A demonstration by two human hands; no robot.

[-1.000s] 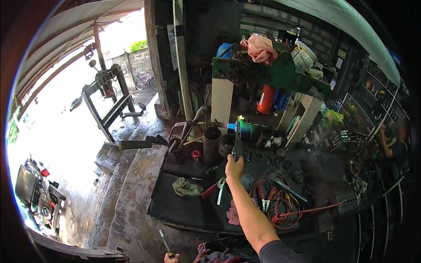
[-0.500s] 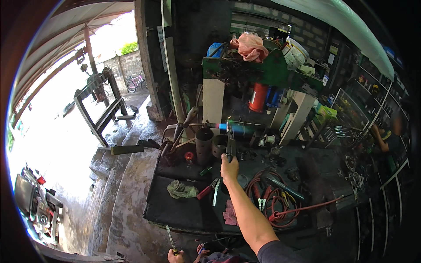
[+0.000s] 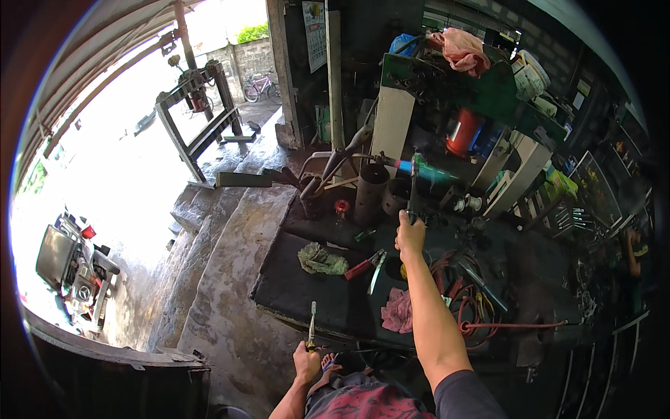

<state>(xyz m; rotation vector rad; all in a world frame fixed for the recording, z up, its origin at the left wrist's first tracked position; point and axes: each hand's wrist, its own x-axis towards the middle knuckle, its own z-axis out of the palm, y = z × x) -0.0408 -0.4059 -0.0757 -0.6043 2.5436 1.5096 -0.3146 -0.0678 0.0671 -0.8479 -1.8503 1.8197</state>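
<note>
My right hand [image 3: 410, 234], at the end of an outstretched arm, is closed around a dark-handled tool [image 3: 414, 195] held upright over the far part of the black workbench [image 3: 286, 286]. The tool's narrow upper end overlaps a blue-and-green long object behind it, so its kind is unclear. Low in front of me, short of the bench's near edge, my left hand [image 3: 306, 363] grips a slim metal tool [image 3: 313, 322] with a yellow-and-black handle, pointing up. Between the hands on the bench lie a greenish rag [image 3: 322, 259], a red-handled tool [image 3: 361, 267] and a pink rag [image 3: 398, 311].
Coiled red cables [image 3: 481, 325] lie right of my right forearm. Dark metal cylinders [image 3: 371, 190] stand at the bench's back. Beyond rises a green-topped rack [image 3: 447, 94]. A motorbike [image 3: 73, 272] and a metal frame [image 3: 199, 129] are at left. Another person [image 3: 635, 251] is at far right.
The view has shifted, so the bench appears farther right and higher. More of my left forearm shows, and the left hand has risen in view. Both hands keep their tools.
</note>
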